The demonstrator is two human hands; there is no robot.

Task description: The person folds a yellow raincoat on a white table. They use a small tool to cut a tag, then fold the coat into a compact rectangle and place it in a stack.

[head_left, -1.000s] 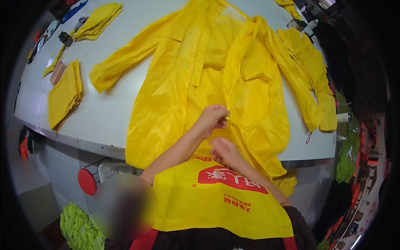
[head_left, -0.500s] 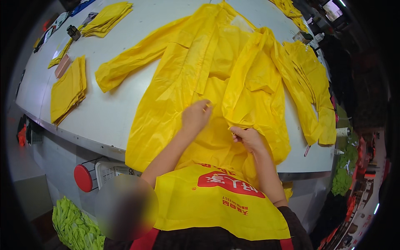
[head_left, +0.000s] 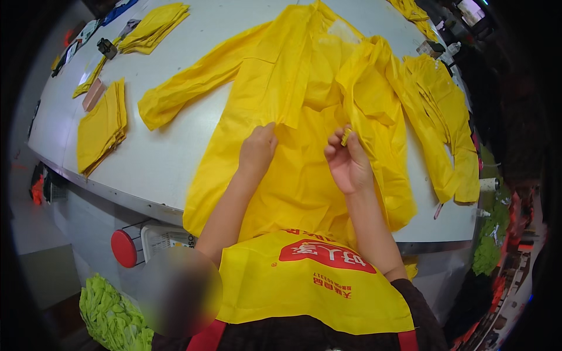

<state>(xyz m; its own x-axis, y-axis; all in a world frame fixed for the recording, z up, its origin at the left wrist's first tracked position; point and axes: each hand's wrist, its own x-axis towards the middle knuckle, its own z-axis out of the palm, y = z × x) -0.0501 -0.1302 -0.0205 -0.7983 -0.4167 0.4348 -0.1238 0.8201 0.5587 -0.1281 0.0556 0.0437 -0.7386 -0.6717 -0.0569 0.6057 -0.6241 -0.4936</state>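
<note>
Yellow, thin, shiny material makes up the long-sleeved coat (head_left: 298, 175) that lies spread over the white table (head_left: 158, 167), its collar end at the far side and its lower part coming down to the near edge, in front of the person. One sleeve slants out to the left; the other runs down along the right side. The front is parted, and a pale patch shows inside near the collar. The left hand (head_left: 257, 151), back upward, has its fingers curled closed, the tips pinching the coat by the lower end of its left front flap. The right hand (head_left: 350, 167), palm partly upturned, is half closed, holding a small yellow piece (head_left: 346, 137) between thumb and fingers beside the right front edge; whether that piece is joined to the coat cannot be told. A folded stack of yellow cloth (head_left: 102, 131) lies left of the coat, touching or just beside a pinkish rectangular block (head_left: 93, 95). Farther back are a small black container (head_left: 106, 48) and another yellow folded stack (head_left: 153, 29). Layered yellow pieces (head_left: 436, 96) lie by the right-hand sleeve. Below, at left, are a red round stool seat (head_left: 123, 248) and a white plastic basket (head_left: 153, 238).
</note>
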